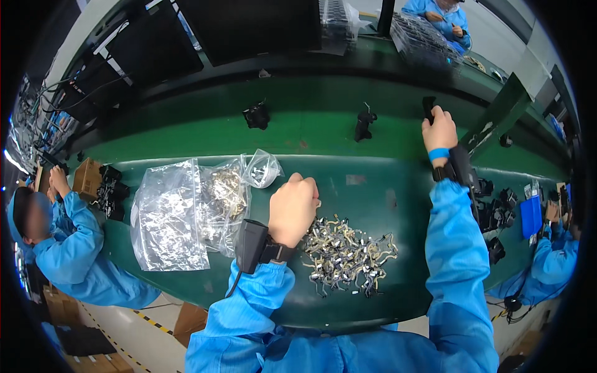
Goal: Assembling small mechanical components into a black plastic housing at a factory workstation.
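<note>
My left hand (293, 210) is curled closed above the green table (367, 205), at the upper left edge of a pile of small cable pieces (348, 258) with light and dark wires. Its fingers hide what they hold, if anything. My right arm reaches forward to the green strip (317, 102) along the far side. There my right hand (440, 133) grips a small black part (428, 107), whose upper end shows past the fingers. Two more black parts stand on this strip: one with a thin upright wire (364, 124), and a bulkier black part (256, 115) farther left.
Clear plastic bags (171, 217) lie left of my left hand, beside a small bag of metal pieces (262, 169). Black parts (497, 208) cluster at the right near a blue bin (531, 216). Co-workers sit left, right and far right. A slanted green post (500, 115) stands beyond my right hand.
</note>
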`<state>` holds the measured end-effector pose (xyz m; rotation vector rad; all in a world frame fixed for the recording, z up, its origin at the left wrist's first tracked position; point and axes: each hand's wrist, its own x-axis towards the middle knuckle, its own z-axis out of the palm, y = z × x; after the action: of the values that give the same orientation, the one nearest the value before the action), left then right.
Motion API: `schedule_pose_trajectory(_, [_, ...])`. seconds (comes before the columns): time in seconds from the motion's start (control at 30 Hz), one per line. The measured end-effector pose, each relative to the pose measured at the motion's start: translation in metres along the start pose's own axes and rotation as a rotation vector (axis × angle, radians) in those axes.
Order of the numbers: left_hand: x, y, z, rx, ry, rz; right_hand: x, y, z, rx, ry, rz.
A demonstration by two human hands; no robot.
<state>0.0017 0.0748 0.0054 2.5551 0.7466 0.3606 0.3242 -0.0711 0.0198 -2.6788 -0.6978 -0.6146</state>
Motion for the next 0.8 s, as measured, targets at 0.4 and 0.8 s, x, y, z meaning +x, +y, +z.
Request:
schedule_pose_trajectory(0.4, [-0.001, -0.019, -0.003, -0.082, -0.005, 0.195, -0.164, -0.032, -0.068, 0.21, -0.178, -0.548])
schedule_pose_trajectory(0.8, [-0.018, 0.03, -0.022, -0.357, 0.243, 0.318, -0.186, -0.091, -0.108, 1.625, -1.058, 0.352])
